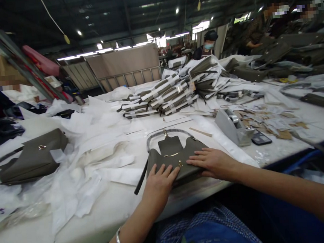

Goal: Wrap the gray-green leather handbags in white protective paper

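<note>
A dark olive handbag (pixel 169 159) lies on the white table near its front edge, with gold-coloured fittings on its front. Its wrapped handle (pixel 176 130) arches away from me, and a flap (pixel 169 145) stretches toward that handle. A dark strap (pixel 141 177) trails off the bag's left side. My left hand (pixel 160 184) rests flat on the left part of the bag, fingers spread. On the right part lies my right hand (pixel 212 163), palm down with its fingers stretched out. Neither hand grips anything visible.
A grey tape dispenser (pixel 233 126) and a dark phone-like device (pixel 260 137) sit to the right, near scattered brown tags (pixel 272 121). Wrapped bags (pixel 171 94) are piled behind. Another olive bag (pixel 34 157) lies left among white sheets (pixel 97 165). A masked person (pixel 208 45) is beyond the pile.
</note>
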`<action>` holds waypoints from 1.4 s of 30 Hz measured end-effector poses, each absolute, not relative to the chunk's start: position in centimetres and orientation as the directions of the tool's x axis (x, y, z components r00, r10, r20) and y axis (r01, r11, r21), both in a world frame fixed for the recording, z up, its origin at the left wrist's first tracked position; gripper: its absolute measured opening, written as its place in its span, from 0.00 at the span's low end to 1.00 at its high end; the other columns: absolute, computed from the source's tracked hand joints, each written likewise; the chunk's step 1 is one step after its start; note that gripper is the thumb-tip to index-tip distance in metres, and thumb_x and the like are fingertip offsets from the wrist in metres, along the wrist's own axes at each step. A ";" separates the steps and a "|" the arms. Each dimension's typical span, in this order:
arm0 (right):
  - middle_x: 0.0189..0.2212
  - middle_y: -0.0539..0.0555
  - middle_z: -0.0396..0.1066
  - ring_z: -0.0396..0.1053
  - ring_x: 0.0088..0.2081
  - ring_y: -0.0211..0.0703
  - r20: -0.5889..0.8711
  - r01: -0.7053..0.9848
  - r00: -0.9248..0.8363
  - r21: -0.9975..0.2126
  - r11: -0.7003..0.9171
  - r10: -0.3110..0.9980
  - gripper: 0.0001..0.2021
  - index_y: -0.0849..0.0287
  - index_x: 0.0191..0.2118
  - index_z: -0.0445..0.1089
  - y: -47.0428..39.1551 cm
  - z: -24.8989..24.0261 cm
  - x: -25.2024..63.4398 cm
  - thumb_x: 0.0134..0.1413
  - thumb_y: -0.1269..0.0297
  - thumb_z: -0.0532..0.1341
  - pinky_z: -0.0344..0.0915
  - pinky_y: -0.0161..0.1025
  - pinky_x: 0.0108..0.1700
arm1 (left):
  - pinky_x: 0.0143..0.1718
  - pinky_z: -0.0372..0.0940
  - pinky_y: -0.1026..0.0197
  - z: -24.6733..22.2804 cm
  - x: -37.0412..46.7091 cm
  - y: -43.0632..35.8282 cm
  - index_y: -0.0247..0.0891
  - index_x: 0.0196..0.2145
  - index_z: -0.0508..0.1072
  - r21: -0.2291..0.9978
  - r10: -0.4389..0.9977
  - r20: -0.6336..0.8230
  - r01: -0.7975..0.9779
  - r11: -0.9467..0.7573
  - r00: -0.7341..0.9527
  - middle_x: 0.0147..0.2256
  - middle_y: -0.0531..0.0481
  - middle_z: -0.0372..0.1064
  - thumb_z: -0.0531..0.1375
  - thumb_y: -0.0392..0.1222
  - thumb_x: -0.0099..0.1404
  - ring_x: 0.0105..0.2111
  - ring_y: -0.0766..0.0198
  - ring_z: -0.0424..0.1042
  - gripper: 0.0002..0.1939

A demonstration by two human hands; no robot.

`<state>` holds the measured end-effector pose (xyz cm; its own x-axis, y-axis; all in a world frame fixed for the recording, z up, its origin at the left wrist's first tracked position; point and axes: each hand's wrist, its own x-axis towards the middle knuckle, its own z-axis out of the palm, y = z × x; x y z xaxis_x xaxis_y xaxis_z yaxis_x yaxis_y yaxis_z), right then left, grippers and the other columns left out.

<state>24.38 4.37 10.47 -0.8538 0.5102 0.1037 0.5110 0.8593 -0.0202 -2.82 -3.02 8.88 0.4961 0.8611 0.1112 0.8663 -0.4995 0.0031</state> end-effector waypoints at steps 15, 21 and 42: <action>0.67 0.52 0.55 0.53 0.67 0.53 0.198 0.502 -0.838 -0.089 0.860 0.509 0.38 0.46 0.69 0.50 5.3 4.7 24.7 0.55 0.78 0.55 0.56 0.58 0.65 | 0.63 0.58 0.41 4.3 -4.1 -1.6 0.56 0.68 0.48 -0.029 0.807 0.231 0.833 -0.553 0.543 0.67 0.49 0.52 0.53 0.33 0.70 0.65 0.51 0.55 0.35; 0.70 0.54 0.46 0.47 0.69 0.59 0.188 0.517 -0.817 -0.179 0.837 0.545 0.39 0.47 0.71 0.44 3.6 3.5 25.5 0.59 0.49 0.61 0.54 0.62 0.66 | 0.65 0.49 0.32 5.1 -3.5 -3.0 0.62 0.68 0.46 0.200 0.818 0.157 0.794 -0.574 0.553 0.71 0.46 0.32 0.59 0.61 0.65 0.69 0.42 0.39 0.38; 0.47 0.60 0.72 0.69 0.50 0.52 0.559 0.181 -0.797 -0.140 0.973 0.229 0.14 0.62 0.47 0.70 19.0 9.4 -11.4 0.54 0.75 0.65 0.66 0.50 0.53 | 0.61 0.60 0.43 0.5 -2.5 -2.6 0.62 0.68 0.43 0.010 0.766 0.488 0.875 -0.483 0.418 0.67 0.45 0.53 0.53 0.61 0.69 0.65 0.48 0.55 0.35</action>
<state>-11.43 18.95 9.44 -0.7971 0.2286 0.5589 0.1810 0.9735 -0.1400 -2.52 -2.63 0.46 0.4176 0.7663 0.4883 0.8754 -0.4833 0.0098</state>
